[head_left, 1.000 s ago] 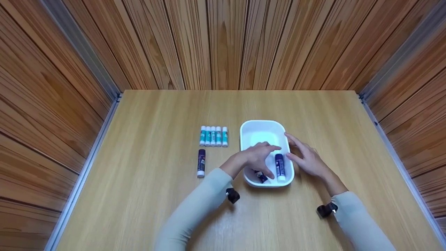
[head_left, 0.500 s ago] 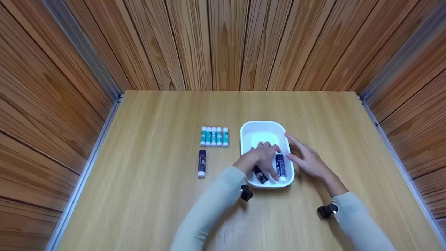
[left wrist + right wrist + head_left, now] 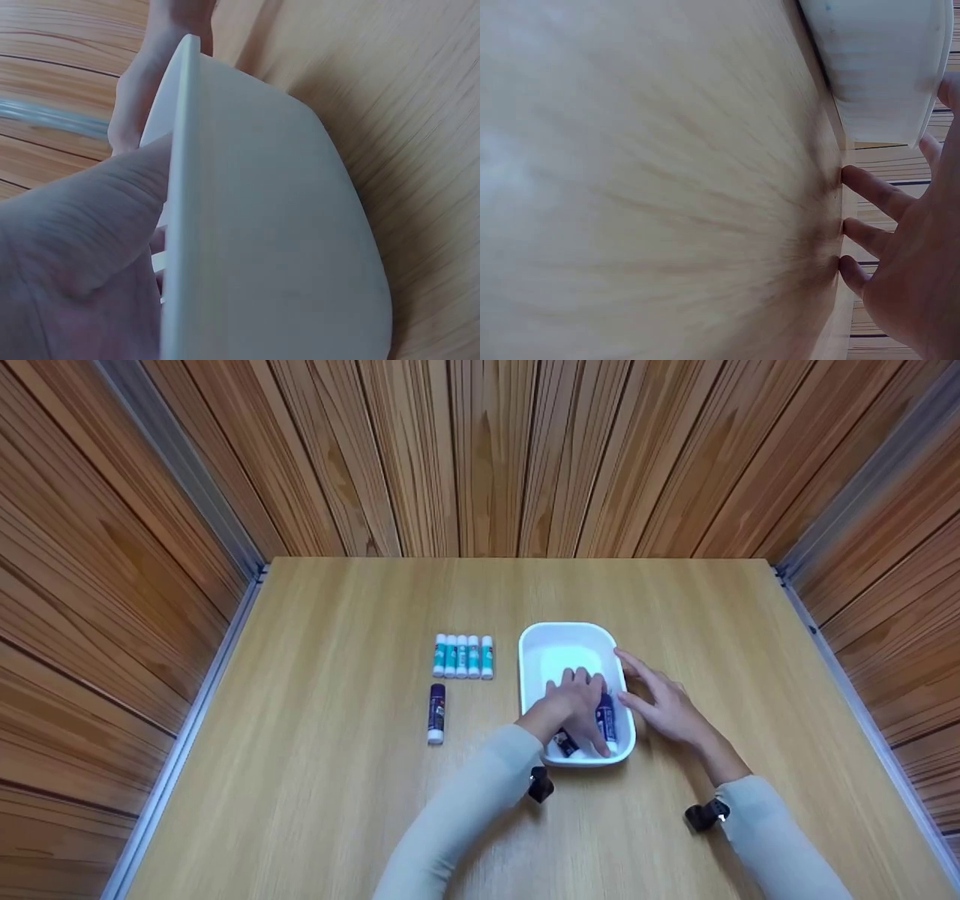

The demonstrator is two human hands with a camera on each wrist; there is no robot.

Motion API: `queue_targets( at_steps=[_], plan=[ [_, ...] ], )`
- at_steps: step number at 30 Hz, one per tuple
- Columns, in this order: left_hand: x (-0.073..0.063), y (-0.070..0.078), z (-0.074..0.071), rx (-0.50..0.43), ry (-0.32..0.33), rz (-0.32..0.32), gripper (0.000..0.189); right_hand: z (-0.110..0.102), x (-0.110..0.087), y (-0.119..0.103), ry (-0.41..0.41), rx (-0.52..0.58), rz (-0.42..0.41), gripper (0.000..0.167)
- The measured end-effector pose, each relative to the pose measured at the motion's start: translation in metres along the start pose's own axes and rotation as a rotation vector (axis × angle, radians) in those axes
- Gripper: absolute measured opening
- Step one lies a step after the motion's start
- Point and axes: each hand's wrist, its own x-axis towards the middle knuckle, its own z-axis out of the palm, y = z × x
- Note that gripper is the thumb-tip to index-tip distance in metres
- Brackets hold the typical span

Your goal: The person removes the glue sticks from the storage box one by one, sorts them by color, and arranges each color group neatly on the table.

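Note:
In the head view, a white plastic tub (image 3: pixel 559 641) stands on the table with two dark purple glue sticks lying in its near half. My left hand (image 3: pixel 574 709) reaches down into it, fingers extended over the right glue stick (image 3: pixel 607 720) and thumb beside that stick's lower end. Left of the thumb, the other glue stick (image 3: pixel 565 743) is partly covered. The left wrist view shows the tub's wall (image 3: pixel 270 202) hiding the fingertips. My right hand (image 3: pixel 667 709) touches the tub's right rim with thumb and forefinger; its other fingertips (image 3: pixel 849 175) rest on the table.
Left of the tub, several small white-and-teal glue sticks (image 3: pixel 463 657) lie side by side in a row. Below them a single dark purple glue stick (image 3: pixel 436 714) lies parallel to them. Wooden panels (image 3: pixel 480 457) wall the table (image 3: pixel 315 697) at the back and both sides.
My left hand has moved right and deeper into the tub, from over its left side to over the right glue stick. The right hand stays at the rim.

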Motion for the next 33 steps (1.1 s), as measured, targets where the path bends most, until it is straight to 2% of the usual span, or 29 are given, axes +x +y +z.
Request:
queue_targets(
  at_steps=[4, 11, 17, 28, 33],
  plan=[
    [0.0, 0.002, 0.0, 0.021, 0.005, -0.007, 0.118, 0.001, 0.0, 0.001, 0.006, 0.004, -0.01, 0.072],
    [-0.001, 0.008, 0.005, 0.147, 0.019, -0.019, 0.116, 0.002, 0.001, 0.0, 0.009, -0.013, 0.005, 0.072],
    [0.0, 0.005, 0.007, 0.118, 0.023, -0.004, 0.113, 0.002, 0.0, 0.0, 0.015, -0.009, 0.006, 0.072],
    [0.005, -0.01, -0.013, 0.03, -0.125, 0.031, 0.106, 0.001, 0.0, -0.002, 0.011, -0.01, 0.014, 0.072],
    [0.008, -0.015, -0.014, -0.024, -0.13, 0.038, 0.102, 0.002, 0.0, -0.001, 0.01, -0.018, 0.032, 0.072]
  ],
)
